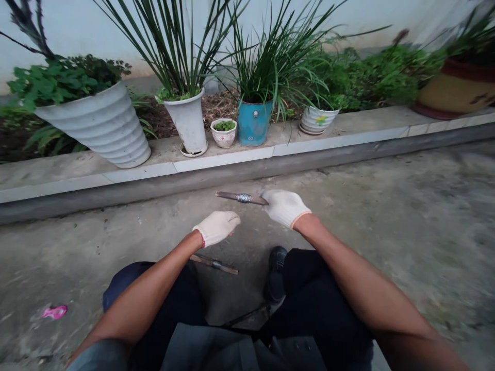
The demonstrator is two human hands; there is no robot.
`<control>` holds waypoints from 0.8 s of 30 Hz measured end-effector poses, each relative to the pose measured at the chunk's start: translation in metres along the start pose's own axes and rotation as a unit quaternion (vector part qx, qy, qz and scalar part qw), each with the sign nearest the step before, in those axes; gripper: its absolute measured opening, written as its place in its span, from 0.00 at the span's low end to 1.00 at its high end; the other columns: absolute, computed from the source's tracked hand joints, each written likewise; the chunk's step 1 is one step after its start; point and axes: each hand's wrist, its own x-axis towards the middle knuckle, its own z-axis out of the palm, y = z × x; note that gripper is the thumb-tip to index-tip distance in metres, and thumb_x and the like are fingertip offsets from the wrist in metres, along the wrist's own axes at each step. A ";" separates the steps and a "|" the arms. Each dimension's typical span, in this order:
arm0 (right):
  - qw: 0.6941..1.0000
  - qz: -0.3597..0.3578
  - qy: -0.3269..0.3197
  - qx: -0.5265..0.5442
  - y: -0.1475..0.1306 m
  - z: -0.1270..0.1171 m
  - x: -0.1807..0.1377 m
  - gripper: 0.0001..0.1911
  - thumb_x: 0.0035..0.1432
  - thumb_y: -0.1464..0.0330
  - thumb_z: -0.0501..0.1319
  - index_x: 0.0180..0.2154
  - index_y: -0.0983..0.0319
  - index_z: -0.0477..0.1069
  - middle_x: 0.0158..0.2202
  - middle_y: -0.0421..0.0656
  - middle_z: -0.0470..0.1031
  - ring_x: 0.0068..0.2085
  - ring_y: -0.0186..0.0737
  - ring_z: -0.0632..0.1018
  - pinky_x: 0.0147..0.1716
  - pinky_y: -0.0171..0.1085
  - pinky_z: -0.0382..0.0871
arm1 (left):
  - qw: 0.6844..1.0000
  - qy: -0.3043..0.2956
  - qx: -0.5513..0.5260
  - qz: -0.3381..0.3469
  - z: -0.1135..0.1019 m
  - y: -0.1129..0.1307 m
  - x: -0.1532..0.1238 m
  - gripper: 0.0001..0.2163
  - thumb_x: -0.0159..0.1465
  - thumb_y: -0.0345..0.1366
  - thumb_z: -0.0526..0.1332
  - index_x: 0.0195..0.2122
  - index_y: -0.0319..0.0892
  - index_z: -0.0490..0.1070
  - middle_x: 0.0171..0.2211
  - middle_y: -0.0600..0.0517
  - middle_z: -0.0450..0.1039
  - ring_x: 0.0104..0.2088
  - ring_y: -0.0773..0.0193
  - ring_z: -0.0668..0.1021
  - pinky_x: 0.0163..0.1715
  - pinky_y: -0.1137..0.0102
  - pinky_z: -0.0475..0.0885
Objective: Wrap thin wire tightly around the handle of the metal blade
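My right hand (285, 207), in a white knit glove, is closed around one end of a wooden stick (228, 195). Silvery wire is wound about the stick's middle, and its free end points left. My left hand (218, 228), gloved too, is just below and left of that stick, apart from it. Its fingers are curled together; a small reddish bit shows under them, and what they hold, if anything, is hidden. On the concrete below my left wrist lies a second wooden stick (228, 269), also bound at its middle, partly covered by my forearm.
A low tiled ledge (232, 164) runs across ahead, carrying a ribbed white pot (104, 129), a tall white pot (187, 123), a small patterned pot (223, 136) and a blue pot (253, 123). A pink object (54, 312) lies on the floor at left. My shoe (276, 273) is between the sticks and my right leg.
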 end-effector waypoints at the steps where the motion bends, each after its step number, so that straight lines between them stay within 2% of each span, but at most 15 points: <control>1: 1.000 -0.003 0.003 -0.011 -0.003 0.001 -0.001 0.16 0.71 0.67 0.56 0.52 0.60 0.80 0.49 0.54 0.84 0.50 0.51 0.84 0.42 0.39 0.68 | 1.000 0.001 0.006 -0.001 0.000 0.000 0.000 0.18 0.78 0.42 0.52 0.32 0.45 0.71 0.28 0.55 0.76 0.31 0.60 0.77 0.37 0.67 0.65; 5: 1.000 -0.005 0.001 -0.021 -0.009 0.004 -0.002 0.17 0.70 0.72 0.56 0.53 0.62 0.80 0.50 0.55 0.84 0.52 0.52 0.85 0.46 0.39 0.71 | 1.000 0.004 0.015 -0.003 -0.001 0.000 -0.001 0.17 0.78 0.41 0.52 0.31 0.45 0.71 0.29 0.54 0.77 0.33 0.60 0.78 0.38 0.68 0.65; 12: 0.999 -0.011 -0.035 -0.024 -0.006 0.010 0.005 0.19 0.70 0.72 0.56 0.56 0.63 0.79 0.51 0.56 0.84 0.53 0.53 0.86 0.46 0.39 0.73 | 0.999 -0.010 0.036 0.021 0.004 -0.006 0.002 0.17 0.78 0.42 0.52 0.32 0.45 0.71 0.30 0.53 0.77 0.32 0.60 0.78 0.37 0.67 0.64; 17: 0.996 -0.035 -0.070 -0.035 -0.007 0.013 0.009 0.17 0.70 0.72 0.58 0.53 0.63 0.82 0.51 0.56 0.85 0.53 0.55 0.86 0.45 0.40 0.75 | 0.998 -0.019 0.034 0.042 0.007 -0.009 0.002 0.17 0.78 0.41 0.51 0.31 0.45 0.70 0.28 0.54 0.76 0.31 0.61 0.76 0.36 0.67 0.64; 24: 0.994 -0.064 -0.086 -0.028 -0.012 0.014 0.015 0.18 0.68 0.72 0.60 0.54 0.63 0.84 0.51 0.57 0.85 0.54 0.55 0.86 0.47 0.40 0.76 | 0.998 -0.021 0.019 0.050 0.011 -0.015 0.003 0.16 0.77 0.39 0.52 0.30 0.45 0.69 0.26 0.55 0.73 0.30 0.61 0.75 0.36 0.67 0.64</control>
